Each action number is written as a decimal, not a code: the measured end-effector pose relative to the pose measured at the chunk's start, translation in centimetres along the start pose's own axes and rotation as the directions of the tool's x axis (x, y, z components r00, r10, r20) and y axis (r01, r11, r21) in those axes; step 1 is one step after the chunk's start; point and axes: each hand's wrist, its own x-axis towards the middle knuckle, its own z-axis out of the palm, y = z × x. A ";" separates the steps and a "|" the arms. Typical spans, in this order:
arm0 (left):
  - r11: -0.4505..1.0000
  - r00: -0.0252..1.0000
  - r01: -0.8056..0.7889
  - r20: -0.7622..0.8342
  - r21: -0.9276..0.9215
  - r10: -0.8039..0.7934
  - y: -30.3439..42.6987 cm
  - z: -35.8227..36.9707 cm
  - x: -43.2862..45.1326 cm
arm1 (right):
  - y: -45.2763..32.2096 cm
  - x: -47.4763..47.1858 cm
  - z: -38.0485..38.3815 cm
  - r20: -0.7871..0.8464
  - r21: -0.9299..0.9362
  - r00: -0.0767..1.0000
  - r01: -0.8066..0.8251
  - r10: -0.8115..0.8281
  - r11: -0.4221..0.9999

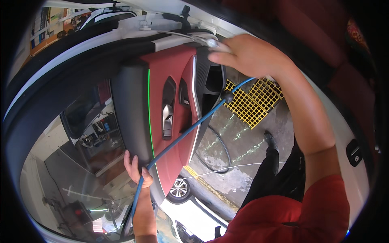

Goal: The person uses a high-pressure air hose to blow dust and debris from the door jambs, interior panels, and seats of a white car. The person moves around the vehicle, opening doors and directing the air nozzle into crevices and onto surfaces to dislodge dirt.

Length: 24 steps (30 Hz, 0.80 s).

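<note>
My right hand (249,54) is closed around a metal air blow gun (211,43), blurred by motion. Its thin nozzle points left along the hinge-side end of an open car door (170,121). A blue air hose (182,135) emerges below that hand, passes through a black ball (227,96) and slants across the red door trim. At the dark upper edge of the door, my left hand (138,170) has the hose running between thumb and fingers, and the hose bends there. A silver inner door handle (167,120) sits in the trim.
Yellow floor grating (252,100) and a wet concrete floor (212,185) lie below. A dark corrugated hose (223,145) and a thin white cord (240,165) cross the floor. Another white car (194,212) stands beyond the door. The car's sill (328,109) is at right.
</note>
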 end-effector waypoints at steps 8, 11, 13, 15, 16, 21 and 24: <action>1.000 1.000 0.001 -0.003 -0.004 -0.001 -0.2 -0.1 -0.1 | -2.0 2.7 -2.4 0.010 -0.037 0.999 -0.031 0.032 0.999; 1.000 1.000 -0.008 -0.014 0.006 0.008 -0.2 0.0 0.0 | -2.5 1.4 -1.9 -0.015 -0.005 0.998 0.067 -0.067 0.998; 1.000 1.000 -0.011 -0.013 0.012 0.011 -0.1 0.0 0.1 | -2.9 1.0 -1.8 -0.057 0.070 0.995 0.090 -0.086 0.994; 1.000 1.000 -0.007 -0.003 0.021 0.007 0.1 -0.1 0.1 | -3.2 1.2 -1.9 -0.037 0.064 0.999 0.018 -0.016 0.998; 1.000 1.000 -0.003 -0.009 0.011 0.003 0.1 -0.1 0.2 | -3.2 0.8 -1.8 -0.038 0.093 0.997 0.063 -0.060 0.994; 0.999 1.000 -0.025 -0.011 0.034 0.025 0.3 0.1 0.6 | -1.8 1.2 -1.9 0.080 -0.035 0.986 -0.146 0.149 0.989; 0.999 0.999 -0.044 -0.017 0.027 0.044 0.3 0.1 0.7 | -0.2 0.2 -1.3 0.023 0.111 0.999 -0.028 0.026 0.993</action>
